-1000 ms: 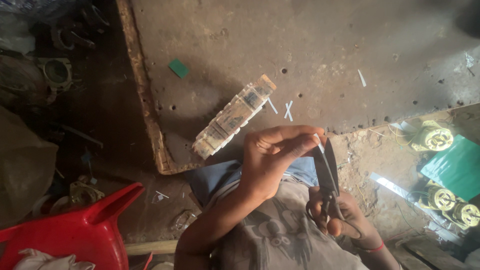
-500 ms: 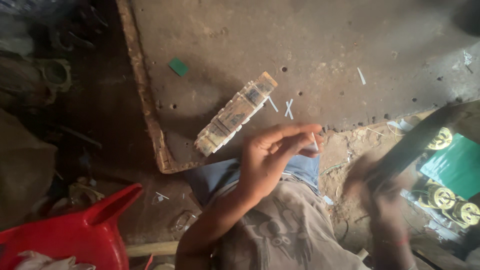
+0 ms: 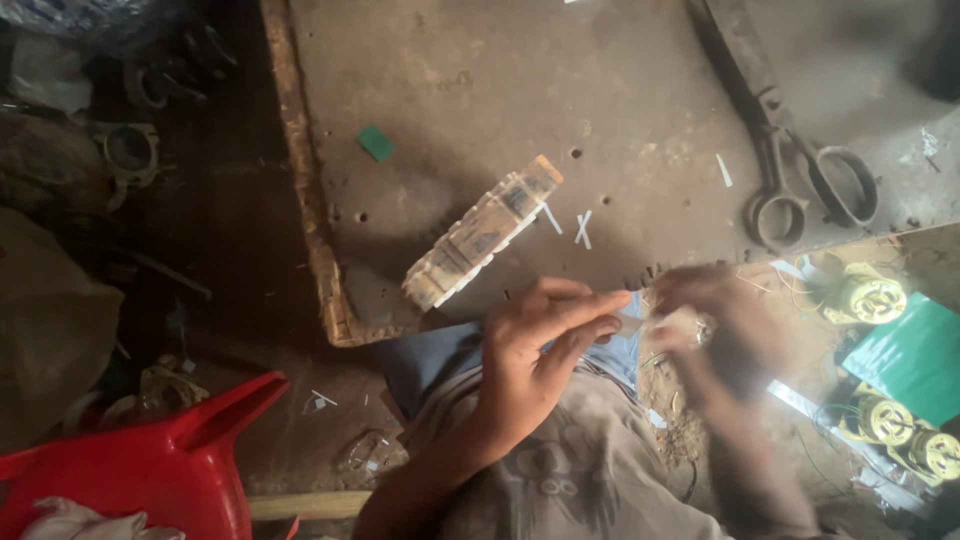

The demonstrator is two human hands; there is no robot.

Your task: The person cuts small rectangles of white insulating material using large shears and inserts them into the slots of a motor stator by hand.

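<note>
My left hand (image 3: 540, 345) reaches in from the bottom and pinches a small pale strip (image 3: 632, 322) between thumb and fingertips, above my lap. My right hand (image 3: 715, 335) is blurred with motion just right of the strip, its fingers close to or touching that end; its grip cannot be made out. A pair of large dark scissors (image 3: 800, 170) lies on the brown work board (image 3: 620, 90) at the upper right, apart from both hands. A long stacked block of pale laminated pieces (image 3: 480, 235) lies on the board just above my left hand.
Small white slivers (image 3: 583, 228) and a green chip (image 3: 376, 143) lie on the board. Yellow wound coils (image 3: 870, 298) and a green sheet (image 3: 915, 355) sit at the right. A red plastic container (image 3: 150, 460) stands at the lower left, with dark metal parts (image 3: 130, 150) beyond.
My right hand held the scissors at the strip, swung them out to the right, and has come back without them. The scissors now lie on the board. My left hand stayed put.
</note>
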